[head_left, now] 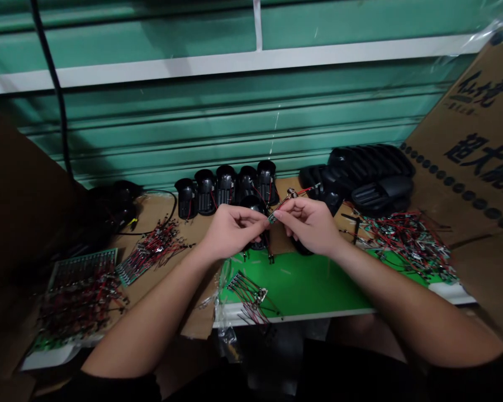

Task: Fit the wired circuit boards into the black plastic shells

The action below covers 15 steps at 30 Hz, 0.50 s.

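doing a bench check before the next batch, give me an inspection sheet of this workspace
surface: green mat laid over brown cardboard
job's things: small green circuit board with red and black leads; row of black plastic housings just behind the hands, red wires showing
clutter: heaps of wired boards at right and left, small bunch of wired boards on the mat, black ribbed shells at back right
hands: left hand and right hand both pinch the board between their fingertips
cables: black cable looping on the cardboard, another black cable running down the shutter
surroundings: green corrugated shutter, printed cardboard panel at right
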Motion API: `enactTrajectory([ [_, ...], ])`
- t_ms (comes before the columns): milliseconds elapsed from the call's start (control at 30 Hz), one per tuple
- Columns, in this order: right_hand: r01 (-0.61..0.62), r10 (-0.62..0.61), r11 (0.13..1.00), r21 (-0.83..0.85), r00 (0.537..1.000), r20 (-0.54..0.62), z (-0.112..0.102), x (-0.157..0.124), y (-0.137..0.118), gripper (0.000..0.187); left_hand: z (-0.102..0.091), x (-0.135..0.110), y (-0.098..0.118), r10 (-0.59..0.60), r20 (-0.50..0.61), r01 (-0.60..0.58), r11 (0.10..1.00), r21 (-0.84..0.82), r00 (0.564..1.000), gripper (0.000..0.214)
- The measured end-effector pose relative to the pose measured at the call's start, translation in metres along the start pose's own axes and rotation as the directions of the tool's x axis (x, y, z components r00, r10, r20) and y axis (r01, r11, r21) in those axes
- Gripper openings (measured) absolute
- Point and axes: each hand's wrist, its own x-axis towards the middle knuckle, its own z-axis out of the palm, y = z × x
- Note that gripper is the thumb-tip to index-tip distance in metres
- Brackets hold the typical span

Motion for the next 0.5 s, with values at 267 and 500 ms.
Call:
enactTrajectory([
  [267, 0.022, -0.02, 0.998, -0.058, 1.0, 0.023, -0.0024, -0.0019, 0.007, 0.037, 0.0023, 0.0044, -0.0049, 0.038, -0.086, -0.049, 0.99, -0.131, 0.996, 0.022],
  [500, 0.144, -0.138, 0.933, -0.329, 0.989, 0.042, -0.0071, -0.0021, 0.0024, 0.021, 0.0068, 0.0042, -0.0012, 0.014, -0.112, -0.032, 0.986, -0.165, 0.994, 0.018],
])
